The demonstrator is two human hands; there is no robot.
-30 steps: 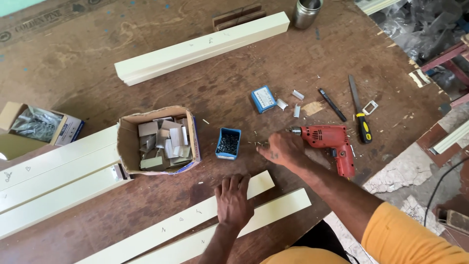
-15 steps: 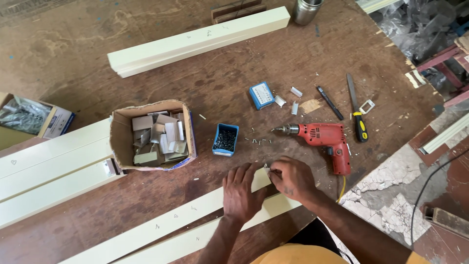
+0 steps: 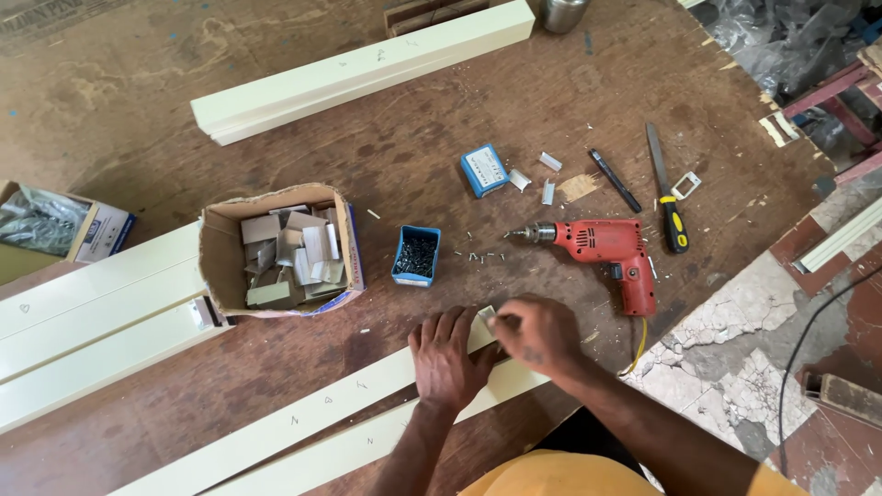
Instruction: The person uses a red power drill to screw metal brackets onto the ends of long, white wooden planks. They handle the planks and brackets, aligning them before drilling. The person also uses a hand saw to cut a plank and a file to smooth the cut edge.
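My left hand (image 3: 448, 356) lies flat, fingers spread, on the end of a long cream strip (image 3: 303, 421) at the table's near edge. A second cream strip (image 3: 367, 448) lies alongside it, closer to me. My right hand (image 3: 540, 335) is just right of the left hand. Its fingertips are pinched on a small pale piece (image 3: 485, 313) at the strip's end; the piece is too small to identify. A small blue box of dark screws (image 3: 416, 255) and a red electric drill (image 3: 606, 248) lie just beyond my hands.
A torn cardboard box of metal brackets (image 3: 280, 248) stands left of the screws. Cream boards (image 3: 92, 317) lie at the left and a long cream channel (image 3: 367, 69) at the back. A blue lid (image 3: 484, 170), black pen (image 3: 614, 180) and yellow-handled screwdriver (image 3: 669, 197) lie behind the drill.
My right hand has moved from the loose screws beside the drill down to the strip's end, next to my left hand. The left hand stayed on the strip.
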